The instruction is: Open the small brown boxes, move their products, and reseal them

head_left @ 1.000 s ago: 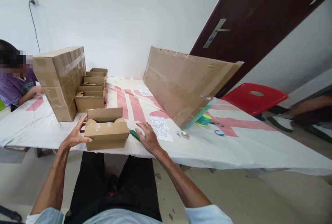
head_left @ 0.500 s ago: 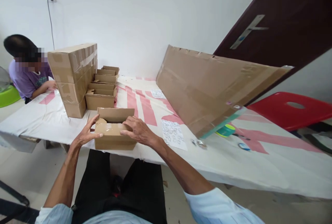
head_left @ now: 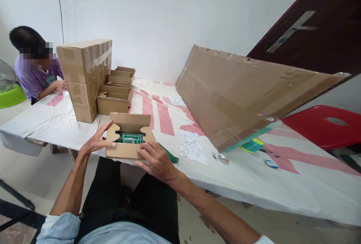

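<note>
An open cardboard box (head_left: pixel 125 151) lies at the table's near edge, its back flap raised and its side flaps folded inward. Green circuit boards (head_left: pixel 132 138) show inside between those flaps. My left hand (head_left: pixel 98 140) grips the box's left end, thumb along the front and fingers at the side. At the front right corner, the curled fingers of my right hand (head_left: pixel 155 159) rest on the front edge with the thumb lower down, closed on the box. A green object (head_left: pixel 170 154) sticks out behind my right hand; its kind is partly hidden.
Taped cartons (head_left: pixel 84 82) are stacked on the left, beside several open boxes (head_left: pixel 114 102). A large cardboard sheet (head_left: pixel 239 97) leans on the right. A marked paper (head_left: pixel 192 147), a tape roll (head_left: pixel 252 145) and a red stool (head_left: pixel 324 123) are nearby. A person (head_left: pixel 36 67) sits at far left.
The box front is lower, and the circuit boards inside now show. My right hand has moved down to the front right corner. The green object has come into sight. The view has shifted slightly.
</note>
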The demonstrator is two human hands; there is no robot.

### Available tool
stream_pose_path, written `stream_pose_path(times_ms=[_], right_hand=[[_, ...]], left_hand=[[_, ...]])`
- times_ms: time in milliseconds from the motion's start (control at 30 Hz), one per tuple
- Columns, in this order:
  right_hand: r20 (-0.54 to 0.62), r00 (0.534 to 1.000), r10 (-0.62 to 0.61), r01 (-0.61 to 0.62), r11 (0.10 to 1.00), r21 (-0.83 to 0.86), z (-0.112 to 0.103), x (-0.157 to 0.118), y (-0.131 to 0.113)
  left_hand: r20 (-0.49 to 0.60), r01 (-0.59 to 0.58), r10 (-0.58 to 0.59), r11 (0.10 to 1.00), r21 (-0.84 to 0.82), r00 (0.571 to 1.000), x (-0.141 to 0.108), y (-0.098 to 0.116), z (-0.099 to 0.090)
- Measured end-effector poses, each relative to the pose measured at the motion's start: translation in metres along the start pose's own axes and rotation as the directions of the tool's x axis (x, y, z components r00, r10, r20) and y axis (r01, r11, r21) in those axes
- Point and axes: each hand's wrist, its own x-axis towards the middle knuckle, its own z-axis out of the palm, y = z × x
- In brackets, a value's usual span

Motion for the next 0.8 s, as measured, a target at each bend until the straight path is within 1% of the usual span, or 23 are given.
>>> stream_pose_path(times_ms=[33,100,133,200,267,333,400,433,500,600,667,733,800], right_hand=[[0.018,1.000,0.008,-0.009,0.998,0.056,-0.003,0.005,0.003],[0.037,0.999,0.038,-0.044,0.986,0.161,-0.010,0.027,0.013],[0.032,0.998,0.063,-0.068,0.978,0.196,-0.012,0.043,0.019],[-0.006,0.993,0.119,-0.115,0.970,0.215,-0.014,0.082,0.033],[0.001,0.990,0.143,-0.140,0.969,0.202,-0.009,0.124,0.046],[0.098,0.985,0.141,-0.157,0.970,0.184,0.001,0.160,0.056],[0.214,0.969,0.125,-0.165,0.970,0.181,0.014,0.184,0.061],[0.261,0.959,0.109,-0.161,0.969,0.186,0.020,0.191,0.062],[0.308,0.948,0.083,-0.149,0.969,0.199,0.030,0.197,0.063],[0.291,0.950,0.111,-0.168,0.969,0.178,0.038,0.197,0.062],[0.274,0.951,0.141,-0.187,0.971,0.147,0.037,0.196,0.061],[0.259,0.953,0.157,-0.191,0.975,0.112,0.030,0.195,0.060],[0.194,0.968,0.157,-0.178,0.979,0.096,0.019,0.188,0.057]], left_hand=[[-0.010,0.000,0.000,1.000,0.020,1.000,0.000,0.002,0.001],[-0.027,-0.008,0.010,0.999,0.049,1.000,0.000,0.004,0.001],[-0.029,-0.008,0.010,0.998,0.058,1.000,0.000,0.005,0.001],[-0.028,0.001,0.000,0.998,0.062,1.000,-0.001,0.007,0.002],[-0.028,0.015,-0.014,0.998,0.058,1.000,-0.001,0.007,0.002],[-0.030,0.023,-0.021,0.998,0.053,0.999,0.000,0.006,0.002],[-0.030,0.025,-0.024,0.999,0.047,0.999,0.001,0.003,0.003],[-0.029,0.025,-0.023,0.999,0.046,0.999,0.002,0.001,0.003],[-0.032,0.020,-0.019,0.999,0.048,0.999,0.003,-0.003,0.004],[-0.047,0.014,-0.011,0.998,0.053,0.999,0.005,-0.007,0.005],[-0.047,0.017,-0.015,0.999,0.051,0.999,0.005,-0.008,0.005],[-0.041,0.019,-0.017,0.999,0.047,0.999,0.004,-0.007,0.006],[-0.043,0.009,-0.007,0.999,0.045,0.999,0.003,-0.006,0.007]])
